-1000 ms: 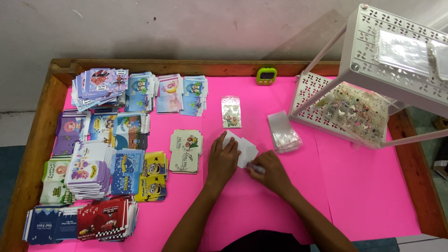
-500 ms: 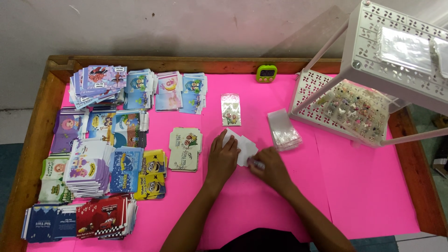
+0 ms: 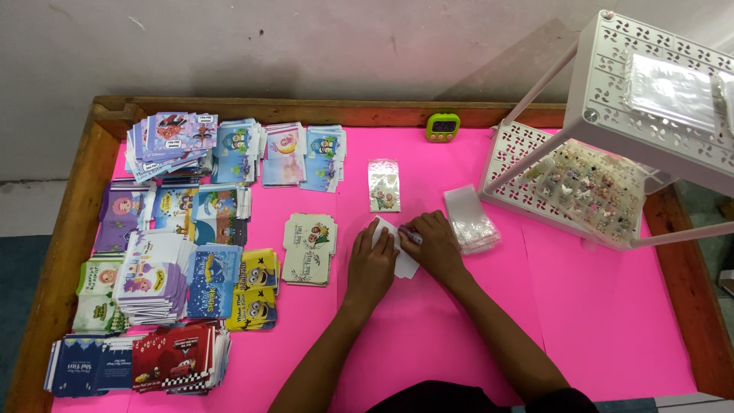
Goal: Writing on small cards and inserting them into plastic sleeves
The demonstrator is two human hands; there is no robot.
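My left hand [image 3: 371, 264] lies flat on a small white paper envelope [image 3: 404, 263] in the middle of the pink table [image 3: 596, 306], pinning it down. My right hand [image 3: 433, 243] rests on the same envelope from the right, its fingers closed around a small pen-like stick [image 3: 410, 235] that touches the paper's upper part. Most of the envelope is hidden under the two hands.
Just left lies a stack of cream flat envelopes [image 3: 309, 248]; a clear packet with a printed card [image 3: 384, 185] sits above the hands and a pile of clear sleeves [image 3: 472, 219] to the right. Several stacks of cartoon envelopes [image 3: 176, 237] fill the left. A white perforated rack [image 3: 604, 145] stands right, a green timer [image 3: 443, 126] at the back.
My right hand has moved up and left from the envelope's lower right edge onto its upper part, next to my left hand. The left hand stays pressed on the paper.
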